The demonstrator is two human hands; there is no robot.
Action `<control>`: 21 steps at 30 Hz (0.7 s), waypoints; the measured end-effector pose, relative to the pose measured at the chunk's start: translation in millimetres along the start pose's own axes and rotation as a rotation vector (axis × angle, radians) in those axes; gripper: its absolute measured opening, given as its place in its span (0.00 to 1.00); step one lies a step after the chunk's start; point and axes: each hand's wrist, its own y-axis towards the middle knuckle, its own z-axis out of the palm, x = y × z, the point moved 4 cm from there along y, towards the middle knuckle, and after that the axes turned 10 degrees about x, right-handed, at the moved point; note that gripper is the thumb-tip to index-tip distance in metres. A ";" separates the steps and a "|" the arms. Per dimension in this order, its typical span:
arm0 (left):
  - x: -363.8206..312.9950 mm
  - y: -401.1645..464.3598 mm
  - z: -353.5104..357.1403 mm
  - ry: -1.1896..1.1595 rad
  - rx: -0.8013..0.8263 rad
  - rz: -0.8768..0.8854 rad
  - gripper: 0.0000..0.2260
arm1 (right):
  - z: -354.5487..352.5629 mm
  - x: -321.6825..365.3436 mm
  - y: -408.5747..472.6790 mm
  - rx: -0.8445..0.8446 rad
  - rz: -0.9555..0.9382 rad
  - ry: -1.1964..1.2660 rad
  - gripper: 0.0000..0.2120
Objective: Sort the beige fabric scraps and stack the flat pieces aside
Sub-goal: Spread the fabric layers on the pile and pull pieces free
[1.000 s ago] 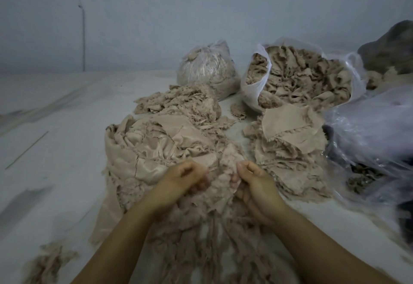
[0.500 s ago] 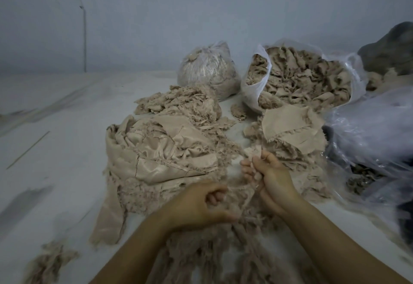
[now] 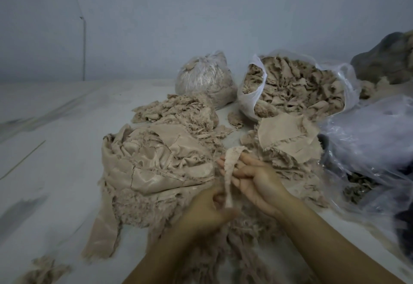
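Your left hand is smeared by motion, so you cannot tell how its fingers meet the fabric strip. Your forearms run off the bottom edge, and the dark bundle is cut by the right edge.

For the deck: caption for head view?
Both hands, left hand and right hand, stretch a narrow fabric strip above beige scrap piles.

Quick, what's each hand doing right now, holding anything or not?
Left hand: curled, gripping the lower end of the narrow fabric strip.
Right hand: fingers mostly straight, the same strip draped over them; whether it pinches the strip cannot be told.
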 end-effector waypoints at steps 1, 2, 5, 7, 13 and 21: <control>-2.1 0.9 4.2 0.069 -0.031 -0.005 0.04 | 1.6 1.1 2.1 0.007 -0.010 -0.002 0.29; -0.2 0.3 2.0 0.049 -0.063 -0.026 0.10 | 1.8 3.7 3.5 0.005 -0.025 -0.007 0.31; -1.5 -7.2 -25.0 -0.484 -0.152 -0.072 0.14 | -6.6 16.0 5.9 -0.048 -0.070 0.023 0.34; -7.4 -14.4 -49.3 -0.677 -0.177 -0.059 0.12 | -13.8 20.8 6.6 -0.073 -0.056 0.003 0.35; -21.1 -17.9 -81.3 -0.775 -0.082 -0.035 0.08 | -10.0 -2.7 1.3 -0.055 0.074 -0.358 0.19; -41.4 -18.4 -104.4 -0.416 -0.316 0.159 0.11 | 27.4 -0.2 -8.8 0.055 -0.162 -0.547 0.10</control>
